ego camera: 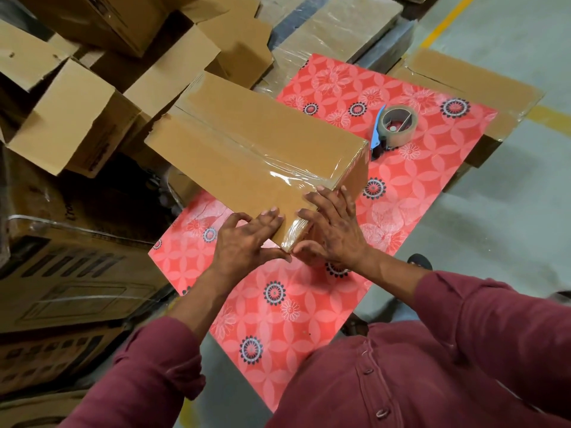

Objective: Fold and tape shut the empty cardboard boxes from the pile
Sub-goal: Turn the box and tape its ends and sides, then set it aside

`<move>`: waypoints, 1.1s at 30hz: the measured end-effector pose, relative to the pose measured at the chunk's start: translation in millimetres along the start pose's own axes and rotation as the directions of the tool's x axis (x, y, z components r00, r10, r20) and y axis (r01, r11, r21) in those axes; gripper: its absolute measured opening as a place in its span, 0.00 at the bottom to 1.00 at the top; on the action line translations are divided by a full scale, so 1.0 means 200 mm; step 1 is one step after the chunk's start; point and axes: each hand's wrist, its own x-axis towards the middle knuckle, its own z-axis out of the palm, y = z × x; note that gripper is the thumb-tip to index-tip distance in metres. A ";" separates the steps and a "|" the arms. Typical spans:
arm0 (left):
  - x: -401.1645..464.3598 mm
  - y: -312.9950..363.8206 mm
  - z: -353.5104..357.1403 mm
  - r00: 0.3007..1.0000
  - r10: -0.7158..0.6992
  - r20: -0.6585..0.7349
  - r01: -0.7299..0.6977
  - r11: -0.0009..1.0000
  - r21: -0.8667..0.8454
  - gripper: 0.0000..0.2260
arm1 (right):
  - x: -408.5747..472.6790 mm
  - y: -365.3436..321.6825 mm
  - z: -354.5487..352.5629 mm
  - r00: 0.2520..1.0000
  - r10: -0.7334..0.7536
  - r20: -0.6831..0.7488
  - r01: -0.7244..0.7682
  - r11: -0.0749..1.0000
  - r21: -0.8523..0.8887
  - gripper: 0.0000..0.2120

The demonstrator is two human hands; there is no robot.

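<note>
A closed brown cardboard box (247, 143) lies on the red flowered table cover (278, 319), with clear tape running along its top seam and down over the near corner. My left hand (247, 239) lies flat on the box's near left face, fingers spread. My right hand (333, 230) presses flat against the near right face, over the tape end. Both hands meet at the box's near corner. A tape dispenser (392, 125) with a blue blade and a brown roll rests on the cover behind the box to the right.
A pile of open, unfolded cardboard boxes (71, 118) fills the left and far left. Printed cartons (61, 288) are stacked at the near left. Flat cardboard (472, 78) lies under the cover at the far right. Grey floor with yellow lines lies to the right.
</note>
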 end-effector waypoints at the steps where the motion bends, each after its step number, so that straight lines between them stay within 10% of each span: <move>1: -0.01 -0.01 0.01 1.000 0.023 0.000 -0.023 1.000 -0.003 0.34 | 0.00 0.01 0.01 1.000 -0.001 0.001 0.001 1.000 0.000 0.35; 5: -0.02 -0.05 0.00 0.998 0.052 0.029 -0.051 0.997 -0.050 0.26 | 0.00 0.05 -0.01 0.997 -0.055 0.046 0.054 0.998 0.017 0.37; 10: -0.01 -0.02 0.01 0.999 0.006 -0.047 -0.009 0.998 -0.065 0.40 | 0.02 0.03 -0.05 0.999 -0.031 0.025 0.030 0.999 0.014 0.41; 20: -0.03 -0.02 0.00 1.000 -0.001 0.031 0.005 0.992 -0.125 0.28 | 0.00 0.04 -0.02 0.998 -0.055 0.024 0.055 0.998 -0.004 0.22; 28: -0.08 0.01 0.03 0.998 -0.048 0.028 0.051 0.991 -0.121 0.40 | 0.02 0.09 -0.08 0.987 -0.119 0.105 0.126 0.990 -0.062 0.46; 33: -0.10 0.13 0.11 0.967 -0.240 -0.082 0.213 0.945 -0.248 0.34 | 0.00 0.00 -0.03 0.997 0.015 0.078 -0.008 0.996 -0.087 0.39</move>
